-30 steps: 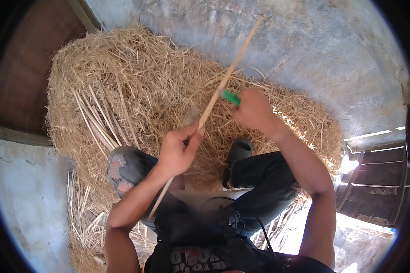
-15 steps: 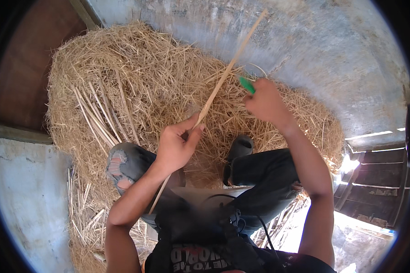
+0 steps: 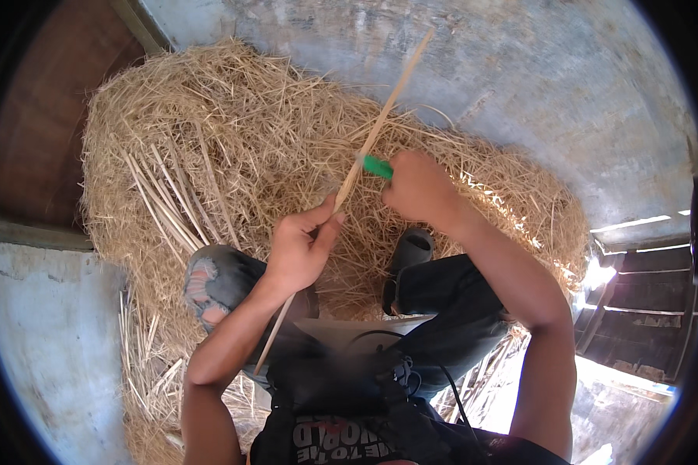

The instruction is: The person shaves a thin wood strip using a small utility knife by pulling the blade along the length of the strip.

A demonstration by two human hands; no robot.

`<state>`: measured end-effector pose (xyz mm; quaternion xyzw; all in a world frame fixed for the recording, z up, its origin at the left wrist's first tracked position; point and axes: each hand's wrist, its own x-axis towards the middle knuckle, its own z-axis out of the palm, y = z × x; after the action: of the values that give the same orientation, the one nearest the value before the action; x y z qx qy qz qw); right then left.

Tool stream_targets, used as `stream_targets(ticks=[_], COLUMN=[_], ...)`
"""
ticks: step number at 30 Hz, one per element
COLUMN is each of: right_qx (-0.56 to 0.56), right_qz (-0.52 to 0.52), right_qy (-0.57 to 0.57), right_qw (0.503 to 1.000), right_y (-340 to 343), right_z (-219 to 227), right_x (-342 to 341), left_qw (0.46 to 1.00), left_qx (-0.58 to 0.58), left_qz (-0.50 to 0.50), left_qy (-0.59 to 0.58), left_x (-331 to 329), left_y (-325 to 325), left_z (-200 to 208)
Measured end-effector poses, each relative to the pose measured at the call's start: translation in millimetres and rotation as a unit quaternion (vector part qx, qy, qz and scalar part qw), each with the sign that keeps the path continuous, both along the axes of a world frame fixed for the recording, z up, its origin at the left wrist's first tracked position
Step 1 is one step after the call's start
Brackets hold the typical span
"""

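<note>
My left hand (image 3: 301, 244) pinches a long, thin bamboo strip (image 3: 384, 112) between thumb and fingers. The strip slants up and away to the right, its lower end passing under my wrist toward my lap. My right hand (image 3: 423, 188) is closed round a green-handled tool (image 3: 378, 166), whose tip meets the strip a little above my left hand. Its working end is too small and blurred to tell what kind of blade it has.
A large heap of shavings (image 3: 233, 116) spreads in front of my knees. Several pale strips (image 3: 171, 201) lie on it at the left. Beyond it stands a grey-blue wall (image 3: 543, 77). A dark slipper (image 3: 412, 249) shows by my right leg.
My right hand has moved left and nearer with the green tool, which has come up to the strip. The strip's far end has swung slightly left and down; my left hand has stayed put.
</note>
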<state>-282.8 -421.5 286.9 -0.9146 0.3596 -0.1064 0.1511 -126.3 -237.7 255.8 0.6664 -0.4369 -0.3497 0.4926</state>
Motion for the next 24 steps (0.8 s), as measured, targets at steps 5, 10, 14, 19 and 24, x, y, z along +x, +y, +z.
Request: stream_targets(ticks=[5, 10, 14, 19, 24], right_qx=[0.128, 0.108, 0.096, 0.063, 0.079], right_qz=[-0.021, 0.060, 0.034, -0.033, -0.197], right_qy=[0.052, 0.061, 0.082, -0.013, -0.025], right_qw=[0.990, 0.990, 0.991, 0.997, 0.977], right_y=[-20, 23, 3, -12, -105], right_z=[35, 12, 18, 16, 34], right_x=[-4, 1, 5, 9, -43], left_qw=[0.999, 1.000, 0.999, 0.999, 0.994], left_qx=[-0.030, -0.014, -0.028, -0.007, -0.063], left_qz=[0.001, 0.002, 0.004, 0.012, -0.043], left_qy=[-0.023, -0.024, -0.021, -0.035, -0.079], left_x=[-3, -1, 0, -1, -7], left_y=[0, 1, 1, 3, 5], left_z=[9, 5, 6, 9, 14])
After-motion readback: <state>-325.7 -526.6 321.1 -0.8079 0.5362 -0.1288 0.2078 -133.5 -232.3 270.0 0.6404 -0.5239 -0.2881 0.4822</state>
